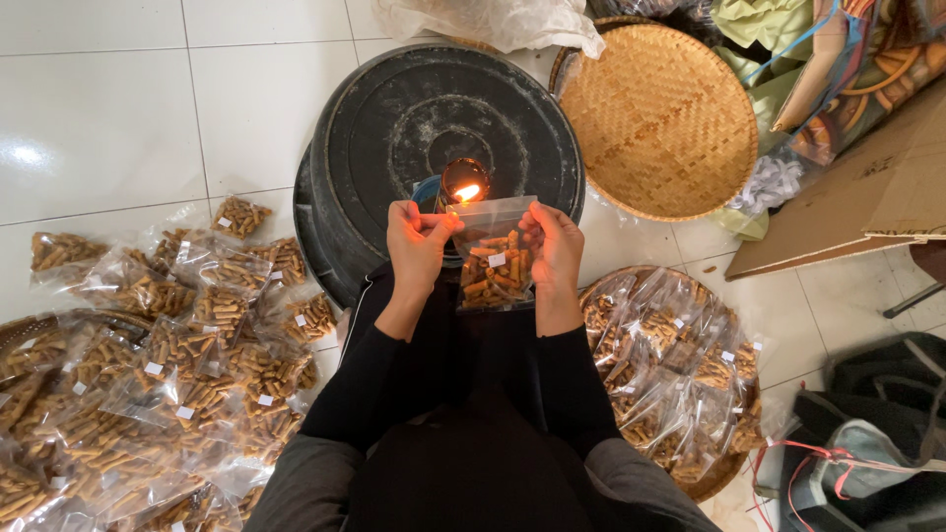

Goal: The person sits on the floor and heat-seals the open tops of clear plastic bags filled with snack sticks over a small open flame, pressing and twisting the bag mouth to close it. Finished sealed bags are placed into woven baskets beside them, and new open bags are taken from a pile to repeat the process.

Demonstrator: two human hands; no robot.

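Clear plastic made up the small bag (pixel 496 258) that I held up in both hands, in the middle of the view, just near of a small lit flame (pixel 467 191). My left hand (pixel 418 241) pinched the bag's top left corner between thumb and fingers; my right hand (pixel 555 246) gripped its right edge. Both hands were closed on the plastic. Inside the bag lay short brown rolled snack sticks and a small white label.

The flame burned in a small lamp standing on a round black upturned tub (pixel 443 148), far of my hands. The bag's open top edge sat right beside the flame, nearly touching it. I judged the step in hand to be sealing the bag's mouth with heat. The next move, as I judged it, called for drawing the top edge steadily along the flame, keeping the plastic taut and my fingertips clear of the heat, without lingering long enough to burn a hole.

To the left, on the white tiled floor, lay a large heap of filled bags (pixel 177 374). To the right, near me, a woven tray (pixel 724 471) held more filled bags. An empty round woven tray (pixel 658 118) leaned far right of the tub.
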